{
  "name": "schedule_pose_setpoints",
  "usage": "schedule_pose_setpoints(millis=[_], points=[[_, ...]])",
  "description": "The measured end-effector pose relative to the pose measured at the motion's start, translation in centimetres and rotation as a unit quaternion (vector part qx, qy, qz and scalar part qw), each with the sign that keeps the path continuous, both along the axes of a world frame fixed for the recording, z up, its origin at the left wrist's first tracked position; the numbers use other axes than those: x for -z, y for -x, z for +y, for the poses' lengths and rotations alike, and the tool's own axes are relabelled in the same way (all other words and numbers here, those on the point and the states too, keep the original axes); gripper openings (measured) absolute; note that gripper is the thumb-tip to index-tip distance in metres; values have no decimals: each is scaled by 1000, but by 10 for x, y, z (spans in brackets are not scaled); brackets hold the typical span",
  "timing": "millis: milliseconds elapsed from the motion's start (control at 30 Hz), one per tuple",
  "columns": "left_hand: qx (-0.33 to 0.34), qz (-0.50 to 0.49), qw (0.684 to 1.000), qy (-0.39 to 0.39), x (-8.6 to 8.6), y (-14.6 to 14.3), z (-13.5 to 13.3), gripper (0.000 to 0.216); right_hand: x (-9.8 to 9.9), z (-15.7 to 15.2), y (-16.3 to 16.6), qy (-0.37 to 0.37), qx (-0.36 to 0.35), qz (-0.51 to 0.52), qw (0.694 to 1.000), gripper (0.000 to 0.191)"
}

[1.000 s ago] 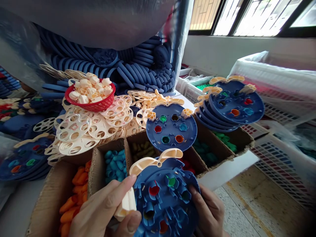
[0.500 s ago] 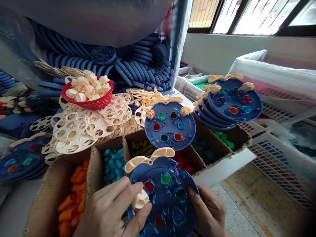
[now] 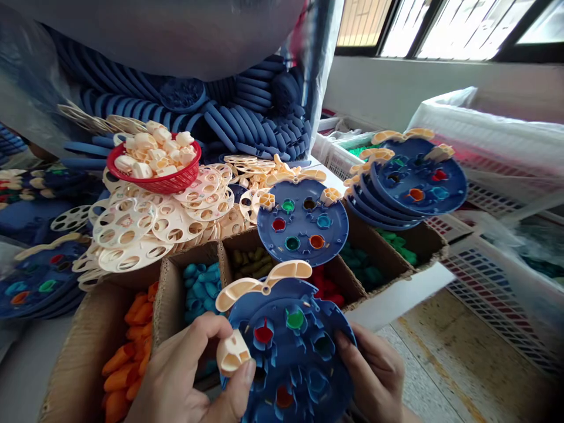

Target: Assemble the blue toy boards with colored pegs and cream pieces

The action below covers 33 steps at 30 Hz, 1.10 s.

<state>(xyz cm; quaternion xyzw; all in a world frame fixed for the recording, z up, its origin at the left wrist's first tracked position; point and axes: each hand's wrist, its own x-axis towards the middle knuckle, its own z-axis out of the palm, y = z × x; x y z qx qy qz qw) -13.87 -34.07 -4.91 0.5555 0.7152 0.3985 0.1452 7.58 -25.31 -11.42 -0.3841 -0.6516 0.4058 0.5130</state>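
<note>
The left hand pinches a hollow cream piece. The right hand clasps a round, ridged plastic disc, which partly hides the divided cardboard box.

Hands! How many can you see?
2. The left hand, lower centre, pinches a chunky cream plastic piece; the right hand, further right, grips the edge of a round blue plastic plate. No others show.

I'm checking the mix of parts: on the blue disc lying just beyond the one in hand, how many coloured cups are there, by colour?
Red cup: 1
Orange cup: 1
Light blue cup: 1
Bright green cup: 1
Dark green cup: 1
Dark brownish cup: 1
Total: 6 cups
</note>
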Motion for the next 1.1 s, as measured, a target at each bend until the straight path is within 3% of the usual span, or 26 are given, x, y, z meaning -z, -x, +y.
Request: schedule_pose_setpoints(millis=[133,267,433,633,733,833,900,967,1100], points=[[-53,-68,994,61,6,4,1,42,-4,1,-2,-15,-2,-14,1000,33],[-50,-183,976,106,10,10,0,76,-11,3,-3,-35,-8,-13,999,36],[25,-421,893,159,10,14,-3,62,-17,4,-4,-38,-25,-17,999,39],[24,-543,827,144,14,16,-9,71,-15,3,-5,-34,-26,-16,999,36],[47,-521,841,139,14,16,-6,67,-12,3,-5,-29,-26,-12,999,33],[56,-415,899,132,13,17,-3,54,-9,2,-5,-35,-6,-12,999,34],[52,-365,921,128,12,18,-2,49,-8,2,-5,-33,6,-9,999,36],[58,-382,913,130,11,18,-1,50,-8,2,-5,-26,3,-6,1000,35],[73,-474,865,149,13,14,0,62,-12,2,-5,-19,-4,5,1000,32]])
